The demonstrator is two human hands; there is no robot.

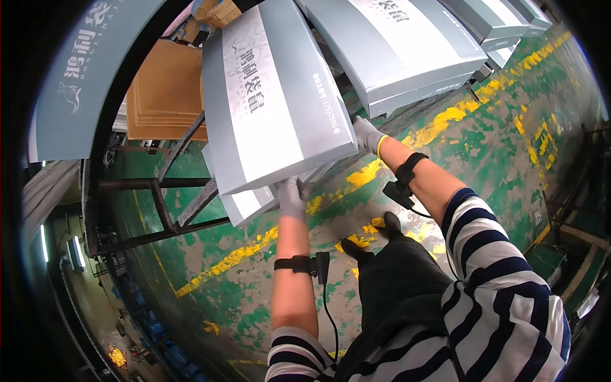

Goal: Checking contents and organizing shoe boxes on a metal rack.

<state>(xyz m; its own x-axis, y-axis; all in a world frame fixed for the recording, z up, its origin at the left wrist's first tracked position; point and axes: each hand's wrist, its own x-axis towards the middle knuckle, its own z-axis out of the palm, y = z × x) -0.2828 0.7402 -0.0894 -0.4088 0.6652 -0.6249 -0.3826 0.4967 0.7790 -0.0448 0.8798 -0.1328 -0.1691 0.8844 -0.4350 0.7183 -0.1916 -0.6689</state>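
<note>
A large flat grey-blue cardboard box (305,83) with a white band lies tilted in front of me, on top of another box (249,205) that shows below its near edge. My left hand (291,196), in a pale glove, grips the near edge from underneath, and its fingertips are partly hidden by the cardboard. At the box's right near corner, my right hand (368,135), gloved as well with a yellow cuff edge, holds the side; most of its fingers are out of sight behind the corner.
More grey-blue boxes (414,57) are stacked to the right. Brown cardboard sheets (167,89) stand at the left, near a black metal frame (127,184). A large grey-blue panel (70,121) rises at the far left. The worn green floor (210,305) has yellow lines.
</note>
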